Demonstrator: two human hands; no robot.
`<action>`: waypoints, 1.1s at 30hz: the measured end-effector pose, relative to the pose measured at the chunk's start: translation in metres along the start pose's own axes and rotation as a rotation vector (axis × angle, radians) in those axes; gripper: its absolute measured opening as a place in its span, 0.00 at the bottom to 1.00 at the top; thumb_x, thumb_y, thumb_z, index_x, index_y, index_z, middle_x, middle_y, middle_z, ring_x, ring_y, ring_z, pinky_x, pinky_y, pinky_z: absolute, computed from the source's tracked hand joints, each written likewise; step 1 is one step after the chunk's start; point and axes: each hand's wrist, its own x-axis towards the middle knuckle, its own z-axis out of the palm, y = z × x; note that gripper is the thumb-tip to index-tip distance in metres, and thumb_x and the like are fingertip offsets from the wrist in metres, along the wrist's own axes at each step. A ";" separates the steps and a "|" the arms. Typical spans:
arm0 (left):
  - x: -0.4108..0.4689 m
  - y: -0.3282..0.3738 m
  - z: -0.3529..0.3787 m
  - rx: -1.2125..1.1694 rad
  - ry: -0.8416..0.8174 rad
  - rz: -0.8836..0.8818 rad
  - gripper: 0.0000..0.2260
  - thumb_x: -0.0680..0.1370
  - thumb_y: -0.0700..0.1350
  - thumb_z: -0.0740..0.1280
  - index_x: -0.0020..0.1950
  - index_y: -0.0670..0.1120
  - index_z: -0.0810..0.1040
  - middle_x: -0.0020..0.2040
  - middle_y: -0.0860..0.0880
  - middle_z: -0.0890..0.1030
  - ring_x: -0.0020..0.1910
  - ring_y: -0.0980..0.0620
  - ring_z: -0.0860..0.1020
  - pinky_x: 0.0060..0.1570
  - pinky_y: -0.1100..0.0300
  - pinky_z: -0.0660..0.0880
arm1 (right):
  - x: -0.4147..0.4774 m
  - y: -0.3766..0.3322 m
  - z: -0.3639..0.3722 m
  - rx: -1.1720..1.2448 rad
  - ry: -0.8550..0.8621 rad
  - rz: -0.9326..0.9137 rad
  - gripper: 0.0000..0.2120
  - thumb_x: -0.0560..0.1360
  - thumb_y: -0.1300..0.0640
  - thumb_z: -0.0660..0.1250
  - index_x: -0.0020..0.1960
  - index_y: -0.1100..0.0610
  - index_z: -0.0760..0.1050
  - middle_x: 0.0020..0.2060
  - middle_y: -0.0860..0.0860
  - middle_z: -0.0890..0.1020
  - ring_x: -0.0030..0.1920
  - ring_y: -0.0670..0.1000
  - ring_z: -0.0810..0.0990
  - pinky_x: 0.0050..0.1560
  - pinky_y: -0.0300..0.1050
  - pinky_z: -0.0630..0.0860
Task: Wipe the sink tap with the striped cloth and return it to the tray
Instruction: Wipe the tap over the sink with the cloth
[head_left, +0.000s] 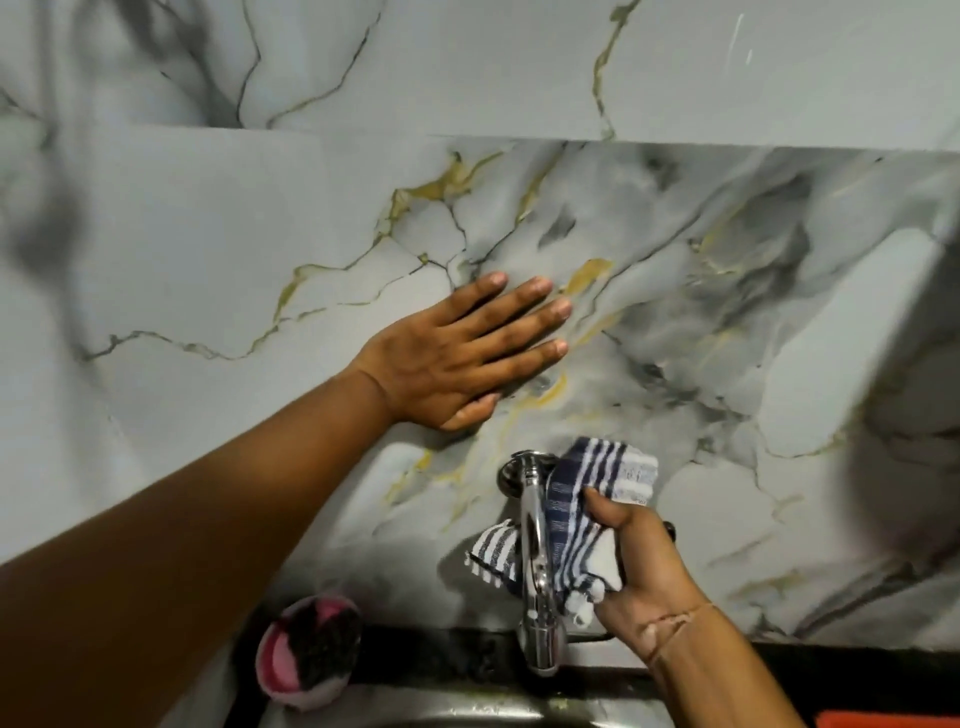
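Our right hand (644, 561), low in view above the steel sink (467, 712), clutches the striped cloth (576, 519) and presses it against the right side of the chrome tap (535, 561), with one corner of the cloth hanging out on the tap's left. Our left hand (457, 353) lies flat, fingers spread, holding nothing, on the marble wall (208, 260) above the tap. Beside the sink's left rim sits a pink bowl (309, 654) holding a dark scrubber.

The left hand (457, 353) is flat with fingers spread out, and the right hand (644, 566) is squeezed tight.
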 end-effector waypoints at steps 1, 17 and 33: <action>0.000 -0.001 0.001 0.003 0.002 0.000 0.30 0.80 0.52 0.53 0.81 0.43 0.60 0.81 0.39 0.61 0.81 0.36 0.58 0.79 0.40 0.54 | 0.005 0.002 -0.005 0.038 -0.033 0.067 0.21 0.77 0.55 0.59 0.44 0.66 0.87 0.44 0.66 0.88 0.42 0.66 0.88 0.42 0.64 0.85; 0.001 0.000 0.001 0.036 0.021 -0.004 0.31 0.79 0.53 0.54 0.81 0.44 0.61 0.81 0.39 0.62 0.80 0.36 0.59 0.80 0.42 0.49 | -0.017 0.022 0.010 -1.555 0.202 -0.761 0.11 0.77 0.49 0.64 0.57 0.50 0.79 0.55 0.48 0.79 0.57 0.52 0.77 0.55 0.49 0.76; 0.000 0.001 0.003 0.027 0.038 -0.007 0.31 0.80 0.53 0.53 0.82 0.44 0.57 0.82 0.39 0.60 0.81 0.37 0.58 0.79 0.40 0.56 | 0.019 0.023 0.095 -3.063 -0.296 -0.134 0.15 0.73 0.43 0.61 0.41 0.54 0.78 0.54 0.55 0.83 0.58 0.56 0.76 0.72 0.53 0.61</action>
